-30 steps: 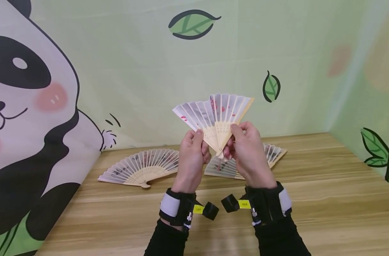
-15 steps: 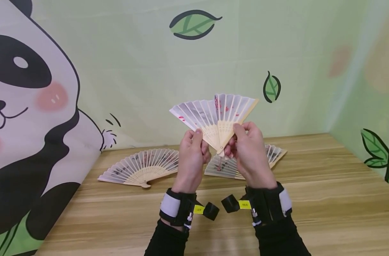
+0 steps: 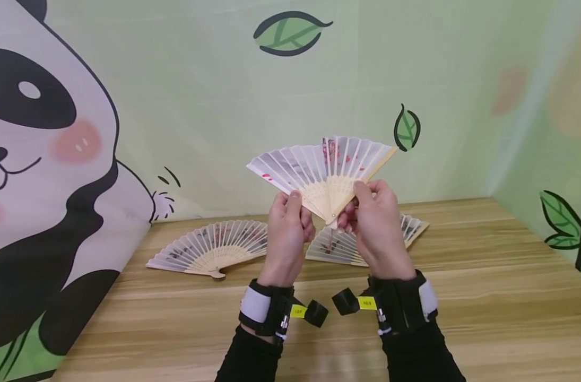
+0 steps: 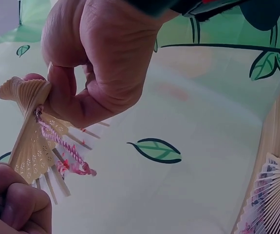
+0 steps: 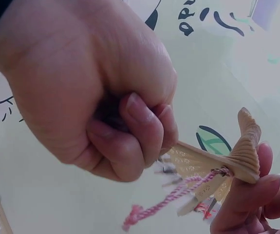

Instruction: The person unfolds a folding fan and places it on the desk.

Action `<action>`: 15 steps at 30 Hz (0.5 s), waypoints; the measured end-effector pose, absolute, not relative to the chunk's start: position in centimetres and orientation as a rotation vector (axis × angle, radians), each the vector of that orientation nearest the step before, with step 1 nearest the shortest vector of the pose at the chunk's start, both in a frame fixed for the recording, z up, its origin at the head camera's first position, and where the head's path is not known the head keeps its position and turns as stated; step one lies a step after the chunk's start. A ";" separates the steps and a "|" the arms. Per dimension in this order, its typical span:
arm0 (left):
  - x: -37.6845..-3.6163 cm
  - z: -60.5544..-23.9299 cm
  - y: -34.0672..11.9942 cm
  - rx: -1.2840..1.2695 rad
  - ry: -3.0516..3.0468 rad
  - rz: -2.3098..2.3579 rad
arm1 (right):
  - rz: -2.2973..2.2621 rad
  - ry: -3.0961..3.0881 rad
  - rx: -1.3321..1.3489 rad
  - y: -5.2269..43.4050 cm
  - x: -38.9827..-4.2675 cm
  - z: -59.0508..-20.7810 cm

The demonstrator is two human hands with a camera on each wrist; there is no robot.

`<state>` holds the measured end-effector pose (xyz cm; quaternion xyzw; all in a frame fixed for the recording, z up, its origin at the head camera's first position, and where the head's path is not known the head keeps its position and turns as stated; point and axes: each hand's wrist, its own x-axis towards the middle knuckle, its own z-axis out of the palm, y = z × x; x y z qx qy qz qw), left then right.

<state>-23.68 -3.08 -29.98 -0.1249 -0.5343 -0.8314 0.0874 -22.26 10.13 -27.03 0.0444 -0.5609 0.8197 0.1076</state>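
Both hands hold one partly spread folding fan (image 3: 321,170) upright in the air above the wooden table (image 3: 486,297). The left hand (image 3: 286,233) has its fingers curled, thumb pressed on the left outer ribs just above the fan's pivot; the right hand (image 3: 373,225) likewise has curled fingers, thumb lying against the right outer ribs beside the same pivot. In the left wrist view the fan's carved bamboo head (image 4: 23,90) sits pinched at the fingertips of the right hand (image 4: 101,58), with a pink twisted cord (image 4: 64,148) hanging from the rivet; the left hand's own fingers (image 4: 13,204) grip the ribs at the lower corner. In the right wrist view the right hand (image 5: 91,102) is clenched around the ribs (image 5: 193,161), while fingertips of the left hand (image 5: 249,195) support the head from below, the cord (image 5: 169,200) dangling loose. The leaf of the held fan is pale with a red flower print and opens to less than a half circle. Behind and below the held fan, two further fans lie fully spread on the table: one (image 3: 214,249) to its left, one (image 3: 409,231) directly behind the hands and partly hidden by them. Black wrist straps (image 3: 266,310) carry the wrist cameras. A panda-and-leaf backdrop (image 3: 42,159) rises behind the table.
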 end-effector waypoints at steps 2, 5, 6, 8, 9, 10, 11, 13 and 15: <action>-23.7 -29.9 -3.1 -0.368 -1.589 -2.470 | 2.411 -1.640 0.127 10.2 -22.2 -27.1; -23.7 -29.9 -3.1 -0.361 -1.589 -2.462 | 2.405 -1.628 0.126 10.2 -22.3 -27.1; -23.7 -29.9 -3.2 -0.361 -1.590 -2.458 | 2.405 -1.623 0.127 10.2 -22.3 -27.1; -23.6 -29.9 -3.2 -0.359 -1.593 -2.448 | 2.404 -1.615 0.131 10.2 -22.3 -27.1; -23.6 -29.9 -3.2 -0.358 -1.594 -2.445 | 2.403 -1.611 0.130 10.2 -22.3 -27.1; -23.7 -29.9 -3.2 -0.357 -1.594 -2.443 | 2.404 -1.608 0.131 10.3 -22.3 -27.1; -23.7 -29.9 -3.2 -0.358 -1.594 -2.440 | 2.405 -1.605 0.130 10.3 -22.3 -27.1; -23.7 -29.9 -3.2 -0.359 -1.592 -2.438 | 2.405 -1.599 0.126 10.3 -22.3 -27.1; -23.7 -29.9 -3.2 -0.354 -1.595 -2.440 | 2.405 -1.596 0.121 10.3 -22.3 -27.1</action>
